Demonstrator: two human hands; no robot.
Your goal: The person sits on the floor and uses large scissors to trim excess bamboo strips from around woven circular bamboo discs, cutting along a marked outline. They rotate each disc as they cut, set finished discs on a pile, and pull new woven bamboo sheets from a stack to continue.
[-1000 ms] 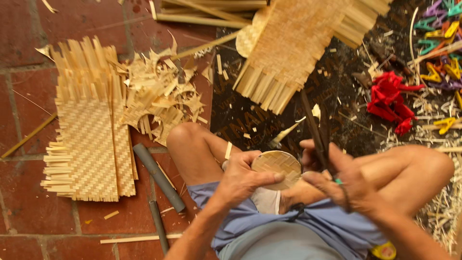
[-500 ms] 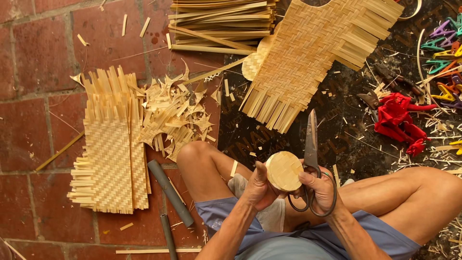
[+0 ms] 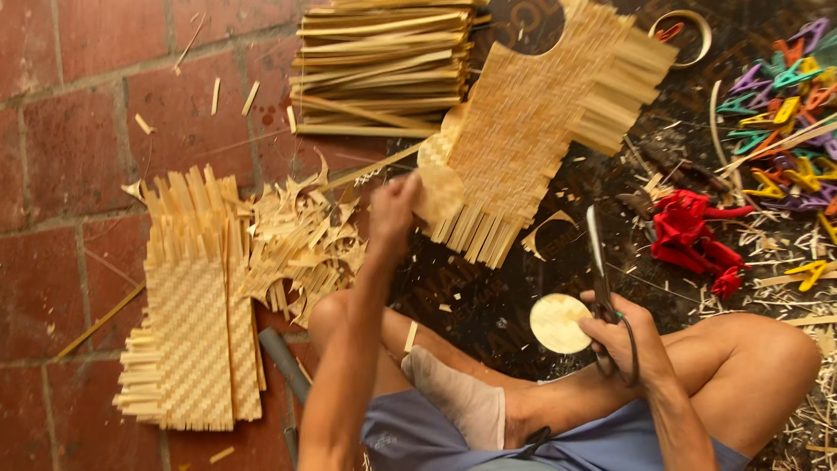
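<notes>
My left hand [image 3: 394, 212] is stretched forward, its fingers closed on the edge of a round woven disc [image 3: 441, 192]. That disc lies against the front edge of a large woven bamboo mat [image 3: 532, 131]. A second round disc [image 3: 433, 150] sits just behind it. My right hand [image 3: 623, 340] rests on my right knee and grips grey scissors [image 3: 598, 262], blades pointing away from me. Its thumb also pinches a small trimmed woven disc [image 3: 558, 323].
A rectangular woven panel [image 3: 192, 331] and a heap of bamboo shavings [image 3: 296, 244] lie left on red brick floor. Bundled bamboo strips [image 3: 384, 61] sit at the top. Red fabric [image 3: 689, 235], coloured clips [image 3: 785, 96] and a strip hoop [image 3: 689, 26] are right. A dark rod [image 3: 283, 362] lies by my left knee.
My left hand let go of the trimmed disc and reached forward to the discs by the mat. My right hand now keeps that disc along with the scissors and sits lower.
</notes>
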